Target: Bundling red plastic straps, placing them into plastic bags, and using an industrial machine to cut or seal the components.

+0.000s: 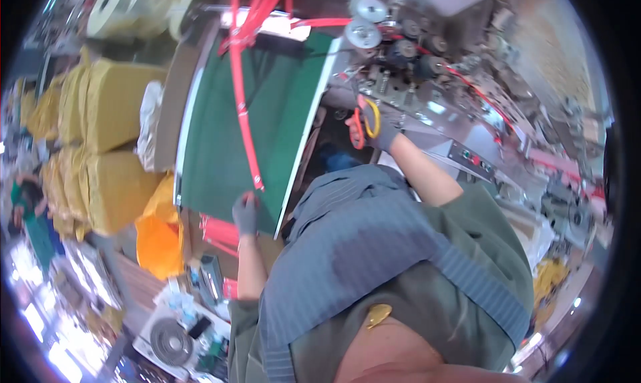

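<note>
My right hand (383,133), in a grey glove with bare fingertips, is closed around scissors with orange and yellow handles (375,120). It is between the green belt and the metal machine. A long red printed strip (242,109) hangs from a red bundle (257,16) and runs down over the green conveyor belt (214,136). My left hand (246,216), gloved the same way, is at the belt's near edge, just below the strip's loose end. Its fingers look curled together; anything between them is hidden. A small gap separates it from the strip.
A machine with rollers (404,49) and a control panel (471,161) stands to the right, threaded with red strip. Stacked yellow sacks (123,109) are on the left, near an orange bag (160,243). Red strips (219,231) lie below the belt, and a fan (171,341) stands lower left.
</note>
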Demonstrator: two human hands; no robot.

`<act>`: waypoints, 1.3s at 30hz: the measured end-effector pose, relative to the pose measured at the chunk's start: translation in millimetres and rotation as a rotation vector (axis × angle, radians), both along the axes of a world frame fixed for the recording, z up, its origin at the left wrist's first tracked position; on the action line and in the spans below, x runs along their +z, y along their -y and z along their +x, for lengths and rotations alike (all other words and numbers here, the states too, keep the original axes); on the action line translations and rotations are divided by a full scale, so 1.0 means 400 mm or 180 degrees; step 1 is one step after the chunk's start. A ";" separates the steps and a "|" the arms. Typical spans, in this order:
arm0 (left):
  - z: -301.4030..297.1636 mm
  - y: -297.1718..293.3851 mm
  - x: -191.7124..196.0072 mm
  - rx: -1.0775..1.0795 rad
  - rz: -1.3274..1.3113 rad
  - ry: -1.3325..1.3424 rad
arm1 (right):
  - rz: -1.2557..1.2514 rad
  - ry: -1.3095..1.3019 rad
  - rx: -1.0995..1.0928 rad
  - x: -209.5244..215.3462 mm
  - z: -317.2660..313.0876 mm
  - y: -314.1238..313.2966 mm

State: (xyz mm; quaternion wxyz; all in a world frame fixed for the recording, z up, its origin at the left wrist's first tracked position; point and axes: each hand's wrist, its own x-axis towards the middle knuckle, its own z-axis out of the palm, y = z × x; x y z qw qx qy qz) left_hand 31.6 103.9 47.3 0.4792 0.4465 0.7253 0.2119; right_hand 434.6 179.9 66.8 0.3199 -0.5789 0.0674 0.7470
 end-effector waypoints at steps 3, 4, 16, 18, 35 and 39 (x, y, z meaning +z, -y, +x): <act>0.090 -0.125 -0.067 0.0328 0.0560 -0.0305 | 0.0383 0.0190 0.0898 0.025 -0.039 0.071; 0.115 -0.168 -0.093 0.0228 0.0692 -0.1173 | 0.0664 0.0373 0.1171 0.021 -0.044 0.091; 0.094 -0.369 -0.093 -0.0107 -0.0118 -0.0630 | 0.0905 0.0963 0.2016 0.103 -0.022 0.001; 0.077 -0.337 -0.019 0.0252 -0.0420 0.1794 | 0.1603 0.1053 0.2734 0.096 -0.045 -0.049; 0.081 -0.346 0.320 0.0762 -0.0056 0.2909 | 0.2977 0.0237 0.6537 0.339 -0.322 -0.063; 0.093 -0.368 0.341 0.0703 0.0011 0.3069 | 0.3017 0.0240 0.5851 0.329 -0.317 -0.021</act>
